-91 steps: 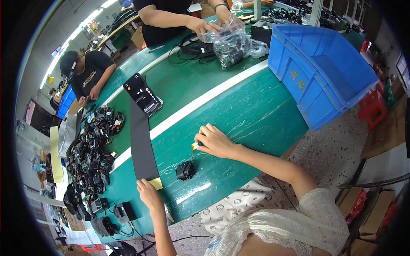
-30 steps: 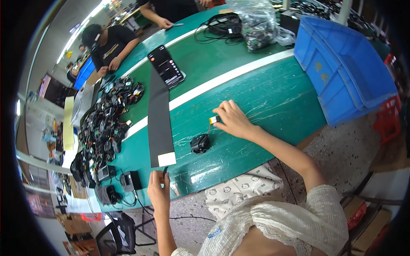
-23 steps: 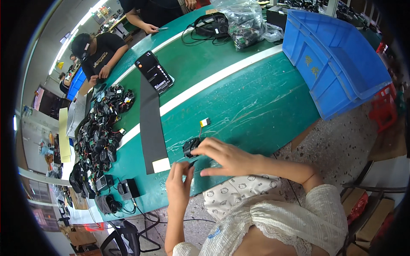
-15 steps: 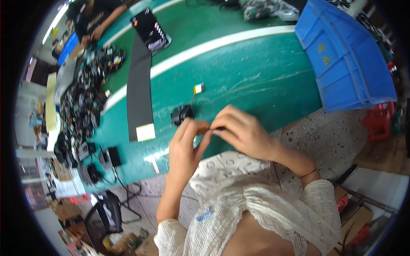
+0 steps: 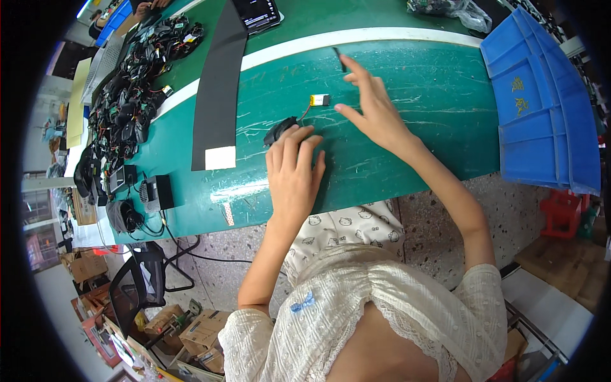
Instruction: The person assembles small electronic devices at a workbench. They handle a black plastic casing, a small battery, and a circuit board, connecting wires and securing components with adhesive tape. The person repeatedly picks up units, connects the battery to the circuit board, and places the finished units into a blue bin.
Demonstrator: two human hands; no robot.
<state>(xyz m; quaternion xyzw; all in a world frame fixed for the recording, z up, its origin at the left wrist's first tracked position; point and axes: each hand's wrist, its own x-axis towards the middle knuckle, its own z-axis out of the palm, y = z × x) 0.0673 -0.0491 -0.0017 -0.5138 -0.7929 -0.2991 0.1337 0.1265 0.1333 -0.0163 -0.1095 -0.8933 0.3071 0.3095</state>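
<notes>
My left hand (image 5: 293,169) reaches over the table with its fingers slightly bent and apart, its fingertips at the near edge of a small black device (image 5: 279,132). Whether they press on it is hard to tell. Thin wires run from the device to a small silver battery with yellow tape (image 5: 319,100). To the right of the battery, my right hand (image 5: 377,114) is open, thumb and index finger spread. A thin black strip (image 5: 339,58) lies by the index fingertip; contact with it is unclear.
A long dark mat (image 5: 216,95) with a white label lies left of the device. Farther left is a heap of black devices and wires (image 5: 140,83). A black box-shaped unit (image 5: 156,193) sits near the front edge. A blue crate (image 5: 531,102) stands at right.
My hands, pinched together over the table's front edge, have parted. The right moved forward and opened by the black strip; the left moved to the black device. The head view has shifted.
</notes>
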